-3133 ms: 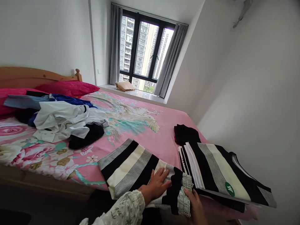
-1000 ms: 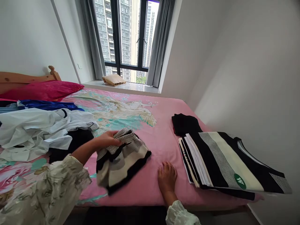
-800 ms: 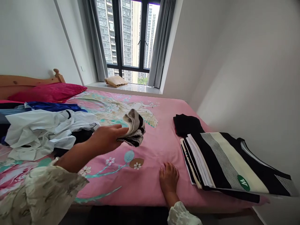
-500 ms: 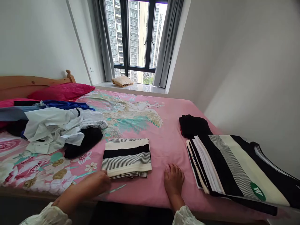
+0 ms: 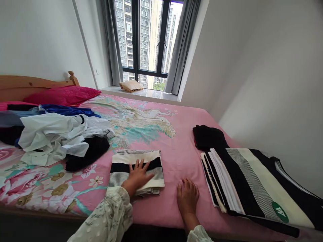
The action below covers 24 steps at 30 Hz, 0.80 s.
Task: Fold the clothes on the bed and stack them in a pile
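Moved since half a second ago: left hand [image 5: 138, 174] is now laid on the folded striped top [image 5: 148, 157], fingers spread flat. It's set near the front edge of the bed [image 5: 180, 154]. Beside it the right hand [image 5: 187, 196] is rested, fingers together. Folds could get skewed if pressed sideways, imo.

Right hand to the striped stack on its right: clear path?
Probably yes. The right hand lies open on the bed sheet, beside the striped stack, with only bare sheet between them.
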{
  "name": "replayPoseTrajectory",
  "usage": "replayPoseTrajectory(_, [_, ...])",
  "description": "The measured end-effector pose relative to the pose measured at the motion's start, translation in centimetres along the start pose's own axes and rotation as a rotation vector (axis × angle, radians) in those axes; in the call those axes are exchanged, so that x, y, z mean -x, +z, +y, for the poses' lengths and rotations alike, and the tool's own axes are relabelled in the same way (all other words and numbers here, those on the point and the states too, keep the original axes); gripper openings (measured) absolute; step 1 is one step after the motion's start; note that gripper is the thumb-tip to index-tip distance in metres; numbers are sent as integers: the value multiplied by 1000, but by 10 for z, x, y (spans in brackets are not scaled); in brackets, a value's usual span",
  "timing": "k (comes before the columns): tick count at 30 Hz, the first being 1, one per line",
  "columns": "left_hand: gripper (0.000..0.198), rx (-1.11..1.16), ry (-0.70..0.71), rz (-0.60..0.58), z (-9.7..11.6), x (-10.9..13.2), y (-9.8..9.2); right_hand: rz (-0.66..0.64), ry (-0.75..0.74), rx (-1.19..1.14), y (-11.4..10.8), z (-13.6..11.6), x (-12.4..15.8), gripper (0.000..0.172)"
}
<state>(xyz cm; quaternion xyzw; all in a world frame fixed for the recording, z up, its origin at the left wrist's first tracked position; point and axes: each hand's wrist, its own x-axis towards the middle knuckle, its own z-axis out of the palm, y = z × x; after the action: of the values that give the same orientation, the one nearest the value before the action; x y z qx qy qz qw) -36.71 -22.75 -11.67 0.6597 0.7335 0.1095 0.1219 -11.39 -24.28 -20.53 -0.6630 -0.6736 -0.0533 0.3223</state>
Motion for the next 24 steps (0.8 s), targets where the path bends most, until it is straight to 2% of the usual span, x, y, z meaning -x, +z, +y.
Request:
replayPoseTrajectory(2, [85, -14, 11, -86, -4, 2, 13, -1, -8, 3, 1, 1, 1, 37])
replayPoseTrajectory(4, [89, -14, 30, -106, -7, 6, 17, -2, -9, 3, 2, 3, 1, 37])
replayPoseTrajectory(7, [82, 2, 49, -86, -7, 12, 8, -7, -7, 2, 2, 4, 1, 38])
replayPoseTrajectory(10, [65, -20, 32, -16, -15, 19, -5, -10, -4, -9, 3, 4, 1, 38])
replayPoseTrajectory(13, [63, -67, -131, 77, -43, 31, -11, -9, -9, -13, 4, 4, 1, 37])
replayPoseTrajectory(15, [69, -53, -236, 74, -67, 43, -9, -4, -7, -12, 3, 4, 1, 37])
replayPoseTrajectory(17, [69, -26, -262, 64, -86, 58, -4, 3, -8, -14, 3, 3, 1, 37])
replayPoseTrajectory(19, [64, -38, -266, 128, -94, 73, 2, 5, -10, -15, 1, 2, 0, 37])
replayPoseTrajectory(21, [58, -93, -218, 229, -89, 87, 4, 3, -14, -13, 0, 2, 0, 36])
replayPoseTrajectory(22, [55, -128, -144, 269, -83, 94, 3, 2, -15, -11, 0, 2, 0, 36])
replayPoseTrajectory(24, [60, -198, 95, 293, -70, 103, 2, 3, -17, -6, 0, 2, 0, 35])
